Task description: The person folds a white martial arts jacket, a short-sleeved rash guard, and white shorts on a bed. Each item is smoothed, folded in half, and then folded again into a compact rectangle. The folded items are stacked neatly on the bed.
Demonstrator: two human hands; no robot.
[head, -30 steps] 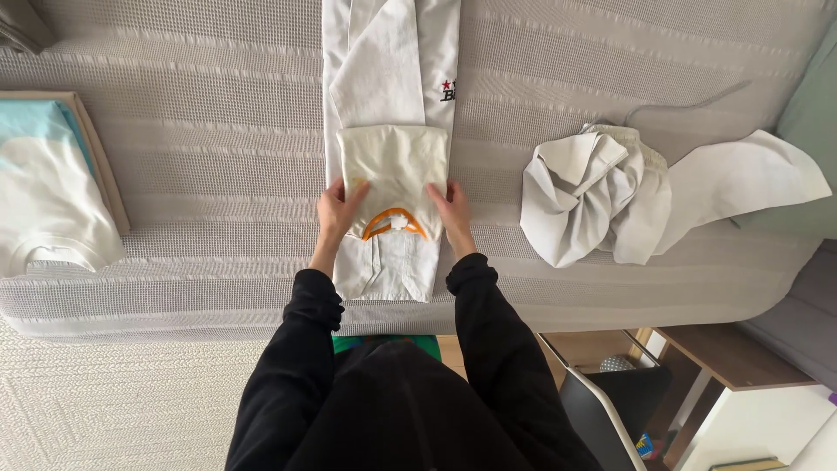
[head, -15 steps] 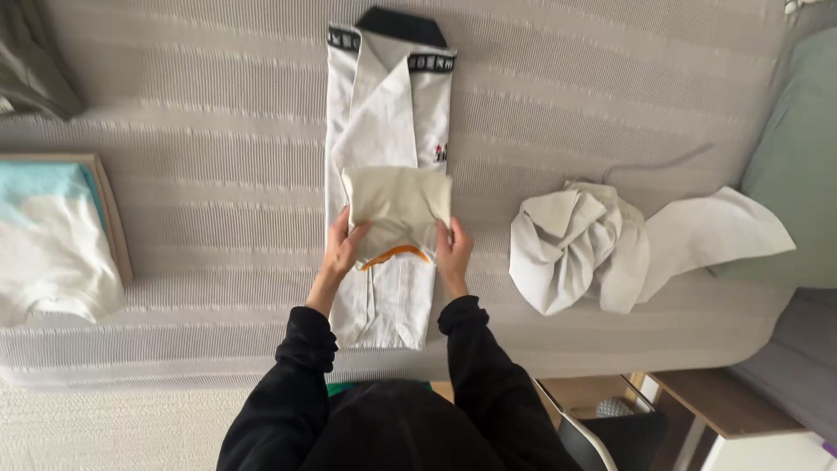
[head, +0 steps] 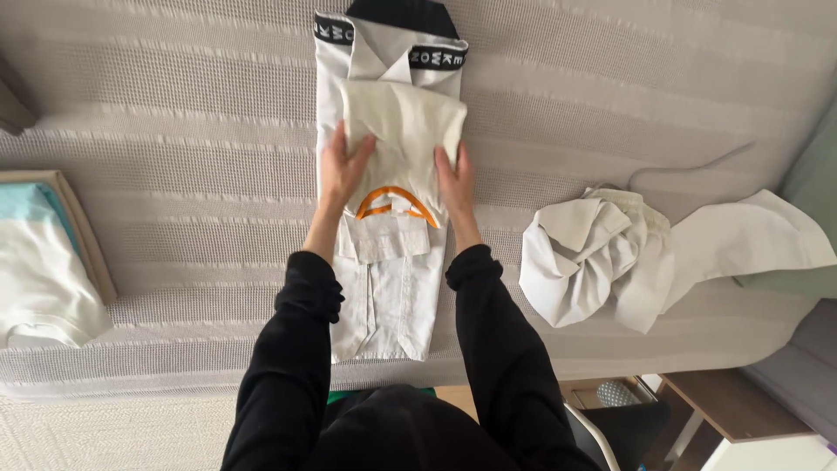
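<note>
We take the long white jacket (head: 384, 288) as our landmark: it lies folded into a narrow strip on the grey ribbed bedcover (head: 174, 105), its long axis running straight away from us, with the black-trimmed collar at the far end and the hem near the bed's edge.

Far to the left of the jacket, a folded white and pale blue garment (head: 39, 262) sits on a flat beige board at the bed's left side, well apart from our hands.

At the jacket's left edge, our left hand (head: 340, 170) has its fingers spread and curled around the left side of a folded cream cloth (head: 403, 122). The hand grips the cloth and presses it onto the jacket.

The cream cloth lies on top of the jacket's far half, just below the collar, and spans the strip from edge to edge. It sits directly beyond both hands, along the jacket's long axis. An orange curved band (head: 397, 199) shows at the cloth's near edge, between our two wrists.

At the jacket's right edge, our right hand (head: 455, 179) mirrors the left, with its fingers closed on the cloth's right side. Both hands are equally near it.

Right of the jacket, a crumpled white garment (head: 602, 253) lies in a heap, apart from everything we hold.
</note>
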